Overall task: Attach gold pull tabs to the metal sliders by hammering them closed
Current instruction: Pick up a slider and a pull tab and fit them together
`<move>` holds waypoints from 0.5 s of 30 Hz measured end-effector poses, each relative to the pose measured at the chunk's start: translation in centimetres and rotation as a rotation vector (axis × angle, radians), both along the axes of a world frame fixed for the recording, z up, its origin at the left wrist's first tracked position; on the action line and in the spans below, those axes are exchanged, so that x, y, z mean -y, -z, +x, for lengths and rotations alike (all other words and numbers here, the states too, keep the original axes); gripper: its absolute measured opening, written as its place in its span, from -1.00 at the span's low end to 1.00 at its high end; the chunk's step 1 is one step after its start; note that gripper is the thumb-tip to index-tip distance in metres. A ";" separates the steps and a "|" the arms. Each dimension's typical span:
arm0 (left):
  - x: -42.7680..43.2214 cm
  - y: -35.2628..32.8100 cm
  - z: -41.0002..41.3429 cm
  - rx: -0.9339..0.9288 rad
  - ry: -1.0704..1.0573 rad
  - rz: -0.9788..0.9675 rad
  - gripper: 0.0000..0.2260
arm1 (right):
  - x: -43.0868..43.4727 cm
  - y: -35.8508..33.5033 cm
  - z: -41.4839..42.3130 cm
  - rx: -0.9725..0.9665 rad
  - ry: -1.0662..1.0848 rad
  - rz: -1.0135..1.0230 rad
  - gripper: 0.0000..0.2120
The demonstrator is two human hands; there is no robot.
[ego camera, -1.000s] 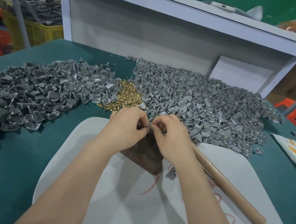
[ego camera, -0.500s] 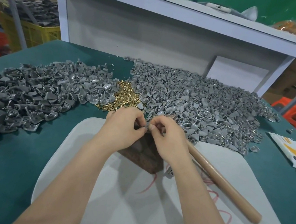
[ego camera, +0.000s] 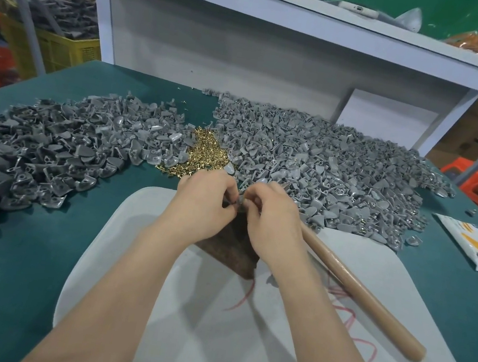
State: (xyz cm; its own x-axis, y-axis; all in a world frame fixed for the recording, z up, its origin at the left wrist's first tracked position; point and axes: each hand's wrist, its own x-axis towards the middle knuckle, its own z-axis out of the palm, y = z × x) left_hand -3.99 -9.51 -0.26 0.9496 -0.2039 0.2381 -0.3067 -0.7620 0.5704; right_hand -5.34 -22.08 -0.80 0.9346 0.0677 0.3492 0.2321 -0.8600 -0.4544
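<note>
Where the two hands meet above the dark block, the left hand and right hand both have curled fingers, pinching one small metal slider between their fingertips. The gold pull tabs lie heaped just beyond the hands, between the left slider pile and the right slider pile. A wooden handle rests on the white board, beside the right wrist.

Dull grey metal sliders, shiny gold pull tabs, smooth wooden handle, rough brown block, matt green tabletop
</note>
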 end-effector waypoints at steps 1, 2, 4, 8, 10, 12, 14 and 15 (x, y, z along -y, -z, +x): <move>0.0 0.0 0.0 0.002 -0.001 0.005 -0.87 | -0.1 -0.1 0.0 -0.005 0.002 -0.013 -0.90; 0.0 0.0 0.0 0.003 -0.001 0.011 -0.88 | -0.1 -0.2 0.0 -0.013 0.007 -0.030 -0.89; 0.0 0.0 0.0 0.007 -0.001 0.019 -0.88 | -0.3 -0.3 0.0 -0.022 0.016 -0.063 -0.88; 0.0 -0.1 -0.1 0.009 -0.001 0.038 -0.85 | -0.5 -0.3 0.0 0.003 0.038 -0.124 -0.85; 0.1 -0.1 -0.1 0.009 -0.003 0.037 -0.85 | -0.6 -0.2 0.0 0.018 0.050 -0.136 -0.84; 0.1 -0.2 -0.2 0.007 -0.005 0.040 -0.85 | -0.7 -0.1 0.1 0.026 0.059 -0.138 -0.84; 0.1 -0.2 -0.2 0.005 -0.008 0.045 -0.85 | -0.7 -0.1 0.1 0.030 0.065 -0.142 -0.84; 0.1 -0.2 -0.2 0.003 -0.009 0.046 -0.86 | -0.7 -0.1 0.1 0.032 0.067 -0.147 -0.84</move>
State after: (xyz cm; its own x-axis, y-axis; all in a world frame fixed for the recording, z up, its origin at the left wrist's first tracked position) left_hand -4.19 -9.61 -0.05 0.9507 -0.2061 0.2318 -0.3014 -0.7903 0.5334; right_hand -5.24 -21.36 -0.72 0.9271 0.0584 0.3702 0.1848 -0.9305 -0.3161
